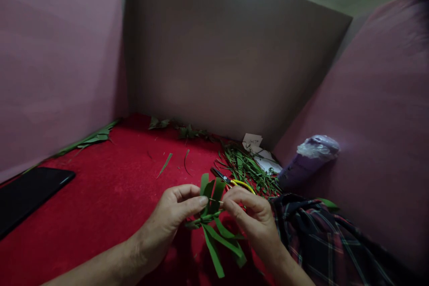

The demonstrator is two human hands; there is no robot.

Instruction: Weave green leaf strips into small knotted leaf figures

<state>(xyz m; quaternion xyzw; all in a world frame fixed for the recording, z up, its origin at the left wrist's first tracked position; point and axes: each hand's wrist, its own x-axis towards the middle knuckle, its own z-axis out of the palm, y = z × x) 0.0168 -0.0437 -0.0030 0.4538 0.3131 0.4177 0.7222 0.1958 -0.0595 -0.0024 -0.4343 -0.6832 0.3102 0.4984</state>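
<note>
Leaf strips (208,218) are pinched by the left hand (172,210), seemingly for steadiness, while a thin sliver (215,201) is gripped by the right hand (256,216), close but apart, over red carpet (110,201); scissors (228,180) are laid beside clippings (246,163) toward its far right corner.

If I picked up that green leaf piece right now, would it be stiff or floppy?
The green leaf piece would probably be springy rather than limp: some thin strips stand upright while others splay downward. It looks light, being mostly narrow leaf. Those flat strips might crease if squeezed hard.
</note>
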